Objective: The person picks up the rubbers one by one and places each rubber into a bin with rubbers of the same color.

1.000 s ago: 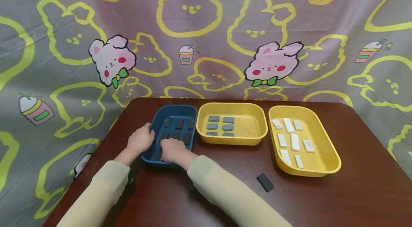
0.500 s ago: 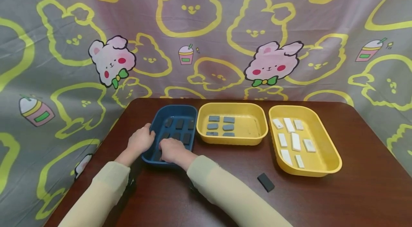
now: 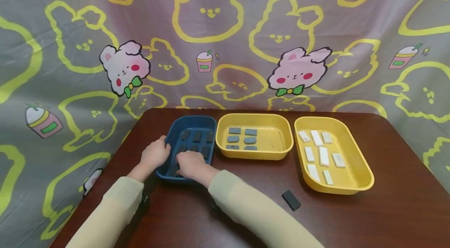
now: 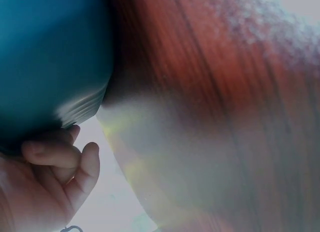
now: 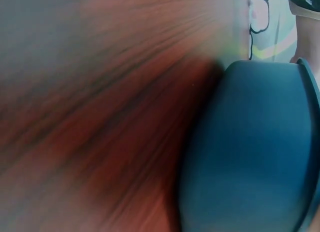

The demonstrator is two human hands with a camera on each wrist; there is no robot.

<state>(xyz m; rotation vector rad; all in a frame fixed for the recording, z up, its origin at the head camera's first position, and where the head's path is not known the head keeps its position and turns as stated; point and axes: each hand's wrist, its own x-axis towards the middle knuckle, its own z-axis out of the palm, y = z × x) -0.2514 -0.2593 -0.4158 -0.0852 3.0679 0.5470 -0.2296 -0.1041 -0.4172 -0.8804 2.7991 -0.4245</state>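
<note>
A blue plastic tray (image 3: 197,121) stands at the left of the table, with several dark rectangular blocks (image 3: 197,136) in rows on its floor. My left hand (image 3: 154,155) grips the tray's left rim. In the left wrist view, curled fingers (image 4: 55,154) lie at the edge of the blue tray (image 4: 55,57). My right hand (image 3: 192,166) reaches over the near rim into the tray, beside the near-left blocks. Its fingertips are hidden, so whether they hold a block does not show. The right wrist view shows mostly the tray's outer wall (image 5: 245,147).
A yellow tray (image 3: 254,155) with several grey blocks (image 3: 250,140) touches or nearly touches the blue one. To its right is another yellow tray (image 3: 351,166) with several white blocks (image 3: 324,156). One black block (image 3: 291,200) lies on the brown table (image 3: 253,179). A patterned curtain (image 3: 232,25) hangs behind.
Both hands keep nearly the same places at the blue tray. The right hand shifts only slightly; the whole view moves a little. No block outside the hand has moved.
</note>
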